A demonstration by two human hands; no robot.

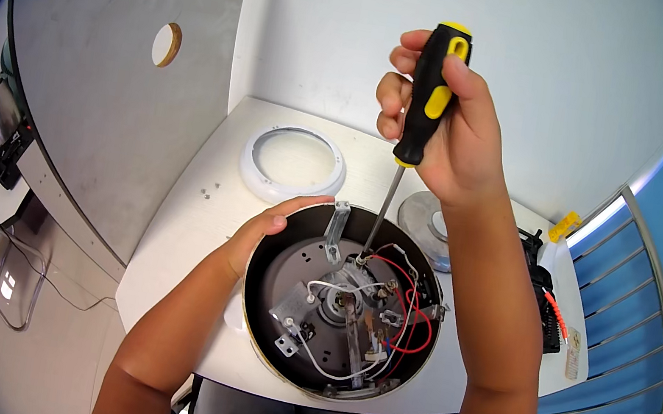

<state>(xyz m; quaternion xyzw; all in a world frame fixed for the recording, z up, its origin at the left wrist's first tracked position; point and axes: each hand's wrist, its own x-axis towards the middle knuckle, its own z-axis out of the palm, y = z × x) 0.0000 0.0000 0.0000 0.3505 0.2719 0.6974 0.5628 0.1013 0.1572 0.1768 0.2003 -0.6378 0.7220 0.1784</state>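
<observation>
An upturned round cooker base (262, 329) lies on the white table (179, 253), its open underside showing metal brackets, a heating plate and red and white wires (410, 313). My left hand (264, 227) rests on the base's left rim, steadying it. My right hand (446, 130) grips a black and yellow screwdriver (431, 85) upright, its shaft tip set on a screw (360, 258) near the base's upper middle.
A white plastic ring (254, 178) lies at the table's back left. A round metal disc (424, 217) sits behind the base. Black tools and a yellow item (548, 278) lie at the right edge. Small screws (210, 189) rest at left. Grey partition wall at left.
</observation>
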